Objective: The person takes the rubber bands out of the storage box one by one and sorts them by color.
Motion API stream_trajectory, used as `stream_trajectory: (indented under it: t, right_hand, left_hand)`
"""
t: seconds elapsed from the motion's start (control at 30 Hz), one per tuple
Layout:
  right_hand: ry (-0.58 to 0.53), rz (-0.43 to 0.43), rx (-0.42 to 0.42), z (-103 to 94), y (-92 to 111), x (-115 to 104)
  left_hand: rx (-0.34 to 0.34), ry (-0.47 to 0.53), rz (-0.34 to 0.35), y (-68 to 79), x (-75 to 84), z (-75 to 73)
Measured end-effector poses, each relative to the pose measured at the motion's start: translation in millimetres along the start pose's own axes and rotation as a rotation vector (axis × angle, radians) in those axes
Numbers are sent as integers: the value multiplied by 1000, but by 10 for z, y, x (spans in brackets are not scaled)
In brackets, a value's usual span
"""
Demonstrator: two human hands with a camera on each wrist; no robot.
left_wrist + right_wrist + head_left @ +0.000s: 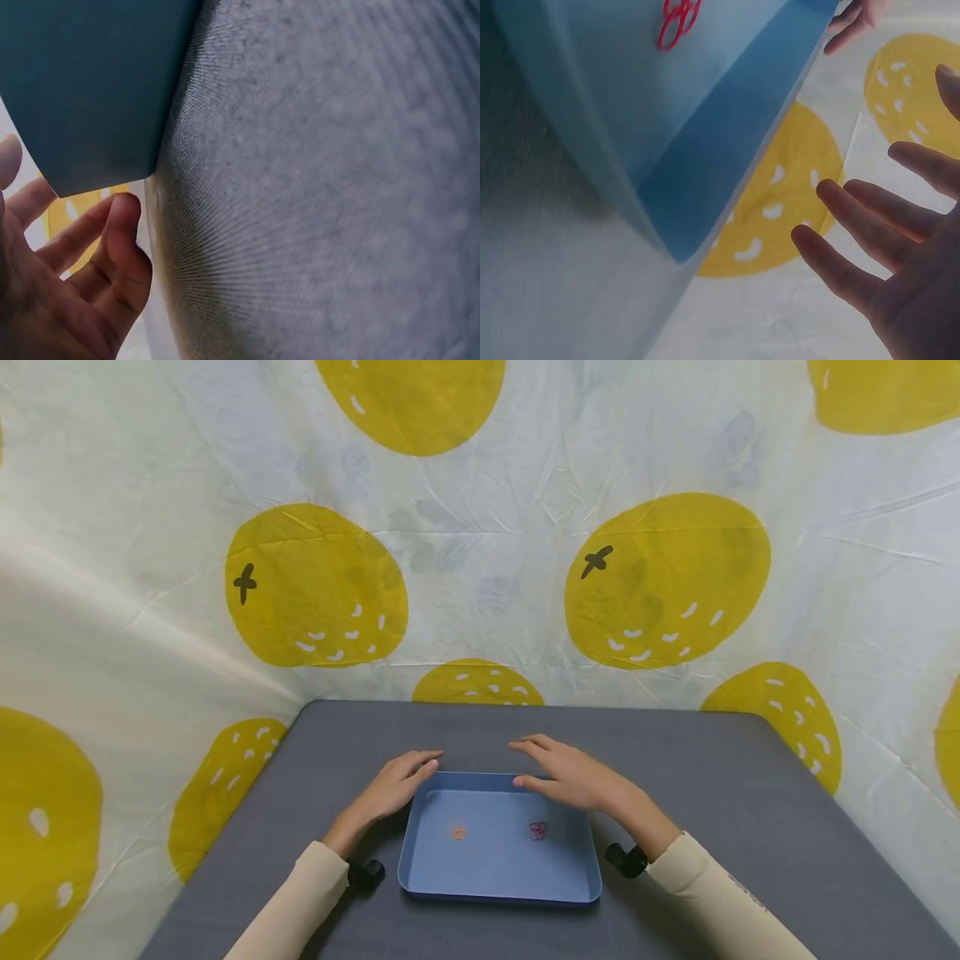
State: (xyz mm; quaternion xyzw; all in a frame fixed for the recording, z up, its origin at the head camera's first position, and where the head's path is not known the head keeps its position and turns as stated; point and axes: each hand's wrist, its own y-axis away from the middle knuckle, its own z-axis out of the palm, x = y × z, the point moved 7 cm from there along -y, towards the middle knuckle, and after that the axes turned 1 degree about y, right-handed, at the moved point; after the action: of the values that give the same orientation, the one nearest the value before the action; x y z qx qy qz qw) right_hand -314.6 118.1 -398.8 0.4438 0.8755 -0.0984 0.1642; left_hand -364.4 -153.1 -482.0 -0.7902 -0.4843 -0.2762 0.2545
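Blue tray [495,877] held red bands [537,831]; left hand [390,789] and right hand [573,774] lay open-fingered at its far corners.

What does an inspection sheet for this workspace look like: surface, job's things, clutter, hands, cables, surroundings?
Surface: grey table, cloth-like texture in the left wrist view.
Job's things: blue tray lying flat; inside it a cluster of red rubber bands and a small orange ring-like item, too small to identify.
Clutter: nothing seen.
Hands: left hand open, fingers at the tray's far left corner; right hand open, over the tray's far edge; contact cannot be told.
Cables: nothing seen; a black wrist-worn device shows at each wrist.
Surroundings: white sheet with yellow fruit print behind and beside the table.
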Motion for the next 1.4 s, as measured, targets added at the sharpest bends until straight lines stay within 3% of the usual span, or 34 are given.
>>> stream_trajectory:
  t: [0.4,0.77,1.4]
  right_hand:
    - [-36,-23,-29,161,-148,-163]
    - [-65,-37,-51,295,-223,-238]
    - [-99,-84,-84,389,-309,-315]
  left_hand:
    - [-9,50,-43,-62,-61,60]
    - [-83,274,-31,-63,-104,191]
    - [-66,338,3,-50,-170,235]
